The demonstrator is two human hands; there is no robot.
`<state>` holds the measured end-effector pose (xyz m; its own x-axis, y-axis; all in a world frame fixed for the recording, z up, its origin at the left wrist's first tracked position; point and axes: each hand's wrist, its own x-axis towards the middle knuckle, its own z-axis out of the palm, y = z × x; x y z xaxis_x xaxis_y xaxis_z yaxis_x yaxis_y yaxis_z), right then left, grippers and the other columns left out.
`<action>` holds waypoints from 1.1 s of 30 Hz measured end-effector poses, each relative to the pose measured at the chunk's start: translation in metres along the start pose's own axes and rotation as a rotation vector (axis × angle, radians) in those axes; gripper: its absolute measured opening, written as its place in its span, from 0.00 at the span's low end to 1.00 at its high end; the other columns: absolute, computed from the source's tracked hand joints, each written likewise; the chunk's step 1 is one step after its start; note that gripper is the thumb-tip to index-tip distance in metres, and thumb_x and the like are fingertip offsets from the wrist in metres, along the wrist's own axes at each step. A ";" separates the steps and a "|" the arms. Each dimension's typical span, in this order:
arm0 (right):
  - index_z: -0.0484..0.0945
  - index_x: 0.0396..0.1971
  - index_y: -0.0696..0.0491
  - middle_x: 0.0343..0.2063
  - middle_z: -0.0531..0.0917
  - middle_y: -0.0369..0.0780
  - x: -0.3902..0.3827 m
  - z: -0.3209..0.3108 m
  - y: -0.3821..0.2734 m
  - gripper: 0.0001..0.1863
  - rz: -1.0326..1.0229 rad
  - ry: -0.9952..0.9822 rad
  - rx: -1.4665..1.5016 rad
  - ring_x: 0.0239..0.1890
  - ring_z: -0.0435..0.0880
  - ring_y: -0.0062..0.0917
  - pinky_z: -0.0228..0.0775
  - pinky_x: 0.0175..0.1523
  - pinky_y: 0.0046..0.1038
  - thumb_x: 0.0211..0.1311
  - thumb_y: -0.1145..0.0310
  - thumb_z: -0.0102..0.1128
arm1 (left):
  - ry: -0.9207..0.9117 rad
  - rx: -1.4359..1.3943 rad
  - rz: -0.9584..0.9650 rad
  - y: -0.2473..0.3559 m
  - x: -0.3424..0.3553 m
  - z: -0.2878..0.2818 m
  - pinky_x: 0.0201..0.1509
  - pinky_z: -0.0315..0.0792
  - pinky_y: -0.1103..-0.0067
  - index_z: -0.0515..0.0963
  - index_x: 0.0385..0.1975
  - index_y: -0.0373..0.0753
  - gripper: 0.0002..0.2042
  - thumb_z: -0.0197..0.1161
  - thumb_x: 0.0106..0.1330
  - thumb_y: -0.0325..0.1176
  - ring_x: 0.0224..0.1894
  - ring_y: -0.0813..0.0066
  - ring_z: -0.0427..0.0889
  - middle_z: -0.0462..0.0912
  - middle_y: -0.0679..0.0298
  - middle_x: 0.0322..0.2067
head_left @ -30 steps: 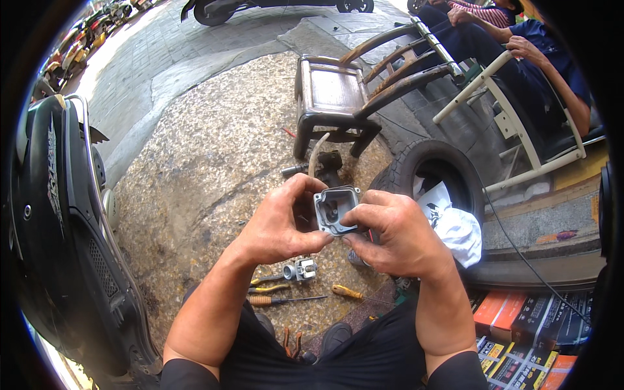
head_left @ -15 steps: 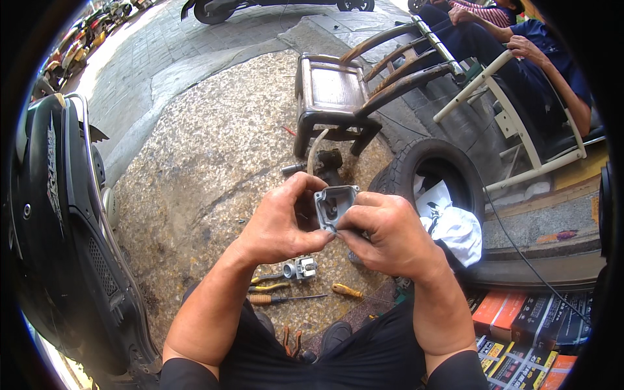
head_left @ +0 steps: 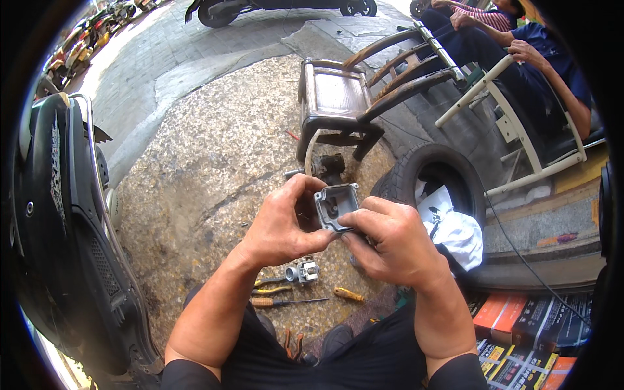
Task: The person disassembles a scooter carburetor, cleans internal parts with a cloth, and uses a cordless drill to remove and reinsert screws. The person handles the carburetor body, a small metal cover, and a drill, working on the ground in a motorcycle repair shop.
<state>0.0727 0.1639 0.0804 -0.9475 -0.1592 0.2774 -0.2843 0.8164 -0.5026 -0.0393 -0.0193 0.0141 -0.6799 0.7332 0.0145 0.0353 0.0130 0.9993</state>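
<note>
Speckled stone-chip floor [head_left: 195,175] is lying below; worn wood chair [head_left: 338,91] & treaded rubber tyre [head_left: 448,153] are resting beyond. Your L hand [head_left: 283,218] is gripping L side of metal cup [head_left: 340,197]; your R hand [head_left: 396,240] is pinching its near-R rim. Cup, betw. them above floor, is showing grey, squarish, hollow, w/ corner lugs, open side facing you.
</note>
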 end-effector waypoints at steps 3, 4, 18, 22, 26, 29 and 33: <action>0.85 0.41 0.56 0.26 0.79 0.43 -0.002 -0.002 -0.003 0.17 -0.045 0.010 0.005 0.26 0.82 0.40 0.74 0.30 0.36 0.48 0.80 0.69 | 0.021 -0.037 -0.027 0.002 0.000 0.000 0.47 0.80 0.77 0.72 0.55 0.30 0.30 0.75 0.51 0.29 0.41 0.78 0.84 0.84 0.60 0.37; 0.86 0.42 0.55 0.26 0.79 0.43 -0.002 -0.002 -0.004 0.17 -0.055 0.002 0.001 0.25 0.82 0.40 0.74 0.30 0.36 0.48 0.80 0.69 | 0.034 -0.023 -0.025 0.002 -0.001 0.000 0.47 0.80 0.77 0.72 0.55 0.30 0.30 0.75 0.51 0.29 0.41 0.78 0.84 0.84 0.60 0.38; 0.83 0.52 0.55 0.28 0.82 0.43 0.000 -0.002 -0.014 0.21 -0.019 -0.138 -0.106 0.28 0.86 0.40 0.78 0.31 0.37 0.56 0.72 0.68 | 0.043 0.074 0.035 0.001 -0.002 0.000 0.48 0.80 0.78 0.72 0.55 0.30 0.29 0.74 0.51 0.26 0.43 0.79 0.84 0.83 0.61 0.40; 0.82 0.54 0.54 0.27 0.82 0.43 0.000 0.001 -0.014 0.22 -0.030 -0.092 -0.102 0.27 0.86 0.40 0.78 0.30 0.37 0.57 0.72 0.67 | 0.031 0.098 0.011 0.005 -0.004 0.000 0.50 0.80 0.79 0.72 0.55 0.31 0.28 0.74 0.52 0.24 0.44 0.80 0.83 0.82 0.63 0.42; 0.81 0.55 0.54 0.27 0.83 0.44 0.002 0.002 -0.014 0.23 -0.039 -0.069 -0.082 0.27 0.86 0.41 0.78 0.30 0.38 0.57 0.72 0.66 | 0.048 0.150 0.028 0.007 -0.004 0.001 0.47 0.79 0.80 0.72 0.54 0.31 0.29 0.75 0.51 0.25 0.42 0.81 0.83 0.82 0.63 0.40; 0.81 0.56 0.54 0.27 0.84 0.45 0.002 0.004 -0.015 0.24 -0.008 -0.074 -0.102 0.27 0.86 0.42 0.78 0.31 0.39 0.56 0.76 0.65 | 0.072 0.196 0.096 0.006 -0.005 0.003 0.44 0.80 0.79 0.73 0.53 0.31 0.29 0.76 0.50 0.28 0.38 0.80 0.83 0.83 0.62 0.38; 0.81 0.57 0.54 0.26 0.84 0.45 0.003 0.005 -0.015 0.25 0.037 -0.094 -0.121 0.27 0.86 0.44 0.77 0.31 0.40 0.56 0.78 0.64 | 0.094 0.221 0.161 0.006 -0.006 0.006 0.39 0.80 0.77 0.75 0.51 0.30 0.29 0.76 0.48 0.32 0.33 0.76 0.84 0.83 0.58 0.34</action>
<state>0.0730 0.1486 0.0849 -0.9682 -0.1743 0.1795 -0.2344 0.8828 -0.4072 -0.0305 -0.0198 0.0198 -0.7174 0.6715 0.1859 0.3003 0.0572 0.9521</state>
